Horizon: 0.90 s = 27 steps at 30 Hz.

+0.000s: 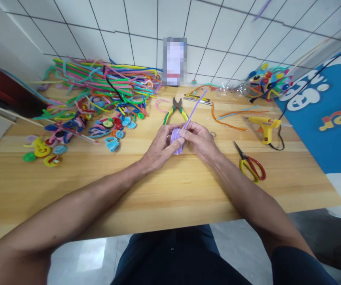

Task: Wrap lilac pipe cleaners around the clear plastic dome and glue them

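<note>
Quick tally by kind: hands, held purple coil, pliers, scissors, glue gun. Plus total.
Hands: 2 (left hand, right hand)
Purple coil, held: 1
Pliers: 1 pair
Scissors: 1 pair
Glue gun: 1
Total: 6

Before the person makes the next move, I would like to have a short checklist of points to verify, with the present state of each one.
1. Left hand holds the purple coil: ok.
2. Right hand also grips it: ok, thumb pressed near its upper part.
3. Upper end of the purple strand free of the fingers: ok, it points up and away.
4. Strand not touching the pliers: cannot tell, it passes close to the right handle.
5. Scissors out of both hands: ok, lying on the table.
6. Glue gun cool: cannot tell; it lies apart from both hands.
</note>
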Motion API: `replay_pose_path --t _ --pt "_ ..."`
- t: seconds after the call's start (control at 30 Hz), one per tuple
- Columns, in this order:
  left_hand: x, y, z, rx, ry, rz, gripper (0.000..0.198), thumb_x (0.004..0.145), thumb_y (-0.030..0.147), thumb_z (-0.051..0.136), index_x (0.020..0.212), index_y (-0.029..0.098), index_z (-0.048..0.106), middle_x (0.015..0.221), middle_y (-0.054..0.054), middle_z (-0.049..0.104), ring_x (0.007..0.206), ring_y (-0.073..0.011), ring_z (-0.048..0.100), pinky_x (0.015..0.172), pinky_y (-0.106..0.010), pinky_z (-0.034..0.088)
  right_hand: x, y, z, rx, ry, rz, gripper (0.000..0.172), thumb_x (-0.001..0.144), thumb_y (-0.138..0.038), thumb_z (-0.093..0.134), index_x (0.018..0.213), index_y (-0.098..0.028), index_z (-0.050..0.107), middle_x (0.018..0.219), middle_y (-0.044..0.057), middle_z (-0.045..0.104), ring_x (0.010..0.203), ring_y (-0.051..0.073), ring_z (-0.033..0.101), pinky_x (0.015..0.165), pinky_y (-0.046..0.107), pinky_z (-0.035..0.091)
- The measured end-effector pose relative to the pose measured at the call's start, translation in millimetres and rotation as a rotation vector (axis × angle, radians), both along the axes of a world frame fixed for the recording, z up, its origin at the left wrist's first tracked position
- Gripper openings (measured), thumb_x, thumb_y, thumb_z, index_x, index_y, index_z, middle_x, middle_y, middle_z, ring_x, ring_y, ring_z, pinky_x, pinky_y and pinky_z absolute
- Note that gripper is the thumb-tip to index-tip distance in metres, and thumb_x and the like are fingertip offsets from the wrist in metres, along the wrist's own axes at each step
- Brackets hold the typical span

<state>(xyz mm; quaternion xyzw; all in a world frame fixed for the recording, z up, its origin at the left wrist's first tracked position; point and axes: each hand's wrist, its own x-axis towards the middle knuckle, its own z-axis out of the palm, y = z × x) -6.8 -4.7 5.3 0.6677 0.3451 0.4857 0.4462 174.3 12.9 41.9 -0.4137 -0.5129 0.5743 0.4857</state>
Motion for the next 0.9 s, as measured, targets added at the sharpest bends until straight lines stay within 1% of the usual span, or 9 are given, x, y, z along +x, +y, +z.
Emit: replay_pose_path --t 0.13,0.27,0.43,0.57,0.67,0.77,0.9 --pt "-2 3 -1.2 -0.024 -0.008 -0.036 0.055 0.105 0.061 0.069 0.144 0.025 0.058 0.143 -0.011 0.067 0.132 -0.0264 0.067 0.114 -0.044 0.058 0 1 -2.9 0.029 0.01 0.016 0.047 0.067 -0.055 0.102 0.078 -0.023 0.067 0.086 0.0 0.069 0.082 0.017 0.059 0.078 0.031 0.051" --pt "-4 4 -0.9 -0.038 -0.007 -0.072 0.057 0.104 0.066 0.069 0.142 0.026 0.054 0.142 -0.01 0.068 0.127 -0.0242 0.069 0.11 -0.042 0.06 0 2 -5.2 0.056 -0.004 0.032 0.048 0.071 -0.057 0.098 0.08 -0.023 0.066 0.082 -0.002 0.067 0.079 0.016 0.057 0.073 0.03 0.049" --pt "-8 4 2.9 -0.014 0.045 -0.042 0.059 0.102 0.07 0.069 0.14 0.027 0.054 0.137 -0.008 0.068 0.125 -0.0244 0.069 0.11 -0.043 0.06 -2 6 -9.1 0.097 -0.009 0.028 0.051 0.072 -0.062 0.097 0.079 -0.023 0.065 0.081 -0.002 0.066 0.078 0.016 0.057 0.071 0.03 0.048" --pt "-11 3 5.9 -0.004 0.087 -0.027 0.058 0.102 0.067 0.072 0.139 0.027 0.055 0.133 -0.007 0.068 0.121 -0.0235 0.069 0.108 -0.041 0.06 -4 8 -11.0 0.091 0.012 0.039 0.054 0.07 -0.066 0.097 0.079 -0.023 0.065 0.08 -0.001 0.069 0.078 0.017 0.059 0.07 0.031 0.049" --pt "-12 1 7.0 -0.007 0.1 -0.002 0.056 0.102 0.066 0.072 0.138 0.027 0.056 0.129 -0.006 0.069 0.118 -0.0223 0.069 0.106 -0.04 0.06 -5 8 -10.7 0.079 0.021 0.048 0.054 0.071 -0.067 0.095 0.08 -0.023 0.065 0.076 -0.002 0.067 0.075 0.017 0.056 0.068 0.03 0.046" --pt "-11 -1 7.5 -0.005 0.109 0.018 0.057 0.101 0.067 0.072 0.137 0.027 0.056 0.126 -0.005 0.069 0.114 -0.0213 0.069 0.104 -0.038 0.06 -5 8 -9.6 0.076 0.032 0.056 0.053 0.073 -0.067 0.093 0.079 -0.022 0.065 0.073 -0.003 0.064 0.072 0.015 0.053 0.066 0.03 0.043" --pt "-9 -5 8.8 -0.014 0.108 0.047 0.06 0.1 0.07 0.071 0.137 0.025 0.055 0.123 -0.005 0.068 0.112 -0.0213 0.068 0.102 -0.037 0.061 -5 8 -7.1 0.086 0.06 0.071 0.05 0.074 -0.062 0.093 0.079 -0.021 0.065 0.074 -0.003 0.063 0.072 0.015 0.053 0.067 0.03 0.043"
